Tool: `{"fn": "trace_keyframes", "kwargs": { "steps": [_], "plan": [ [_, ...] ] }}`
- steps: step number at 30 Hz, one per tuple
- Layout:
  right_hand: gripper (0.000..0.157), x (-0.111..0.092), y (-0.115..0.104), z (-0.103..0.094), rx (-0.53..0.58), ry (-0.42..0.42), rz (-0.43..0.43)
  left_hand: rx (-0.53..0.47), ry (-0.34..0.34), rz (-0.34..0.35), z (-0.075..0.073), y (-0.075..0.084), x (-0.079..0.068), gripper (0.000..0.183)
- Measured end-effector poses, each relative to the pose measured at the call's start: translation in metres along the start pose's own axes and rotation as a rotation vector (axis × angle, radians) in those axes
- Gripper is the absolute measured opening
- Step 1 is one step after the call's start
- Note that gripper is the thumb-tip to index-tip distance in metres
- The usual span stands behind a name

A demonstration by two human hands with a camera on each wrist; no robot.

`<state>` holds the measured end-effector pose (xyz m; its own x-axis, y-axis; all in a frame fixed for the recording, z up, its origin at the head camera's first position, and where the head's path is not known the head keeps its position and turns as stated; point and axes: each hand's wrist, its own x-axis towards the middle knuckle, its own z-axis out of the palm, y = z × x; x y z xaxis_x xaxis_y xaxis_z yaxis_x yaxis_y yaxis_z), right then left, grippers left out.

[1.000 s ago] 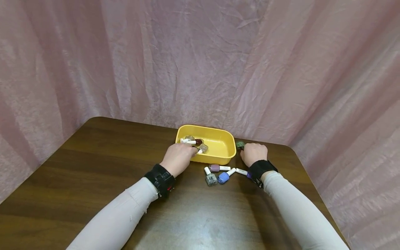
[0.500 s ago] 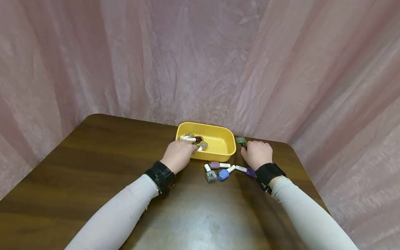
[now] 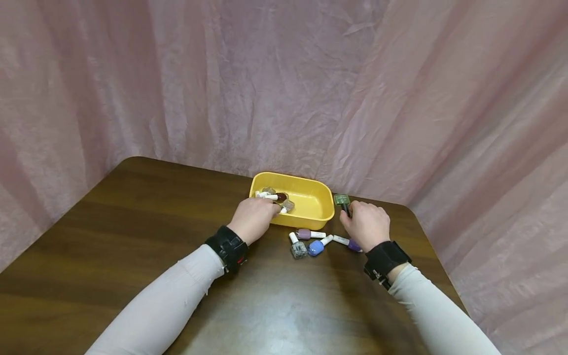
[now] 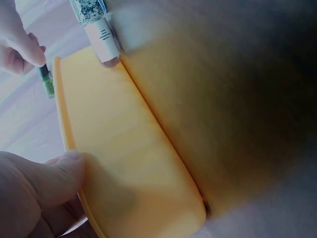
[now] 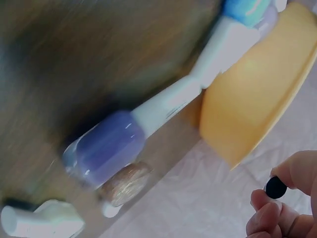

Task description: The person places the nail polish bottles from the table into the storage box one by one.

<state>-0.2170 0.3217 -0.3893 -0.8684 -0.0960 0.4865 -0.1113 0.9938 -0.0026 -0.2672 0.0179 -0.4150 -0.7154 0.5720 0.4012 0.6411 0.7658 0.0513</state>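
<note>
Bottle w/ green polish (image 3: 341, 199) is held by R hand (image 3: 369, 223), thumb and fingers pinching its black cap (image 5: 276, 188), just right of yellow tray (image 3: 311, 202). L hand (image 3: 254, 218) grips its near rim, thumb outside. In tray, toward L end, lie several btls (image 3: 288, 205), incl. dark red btl (image 3: 282, 196). On table (image 3: 133, 222), in front, lie mauve btl (image 3: 303, 234), blue btl (image 3: 316, 248), glitter btl (image 3: 299, 250) & purple btl (image 3: 354, 246).

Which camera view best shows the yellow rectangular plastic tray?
Head view: most of the tray, rim and inside, shows there, the left hand covering one corner. Left wrist view shows an outer wall; right wrist view, a cropped outer part.
</note>
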Motion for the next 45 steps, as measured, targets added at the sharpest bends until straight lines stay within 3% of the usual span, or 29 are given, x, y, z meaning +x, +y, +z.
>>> {"fn": "trace_keyframes", "kwargs": {
  "steps": [8,17,28,45],
  "plan": [
    [0.051,0.000,-0.016,-0.005,0.043,0.019,-0.050,-0.004,0.020,-0.003,0.001,0.000,0.001,0.010],
    [0.044,0.010,-0.031,0.002,0.001,-0.016,-0.090,-0.009,0.036,-0.003,0.004,0.000,-0.001,0.010],
    [0.038,0.033,-0.043,0.015,-0.036,-0.082,-0.063,-0.020,0.030,-0.002,0.002,0.000,-0.001,0.010],
    [0.044,0.060,-0.057,0.042,-0.053,-0.223,0.002,-0.024,0.021,-0.008,0.004,-0.001,-0.002,0.009]
  ]
}}
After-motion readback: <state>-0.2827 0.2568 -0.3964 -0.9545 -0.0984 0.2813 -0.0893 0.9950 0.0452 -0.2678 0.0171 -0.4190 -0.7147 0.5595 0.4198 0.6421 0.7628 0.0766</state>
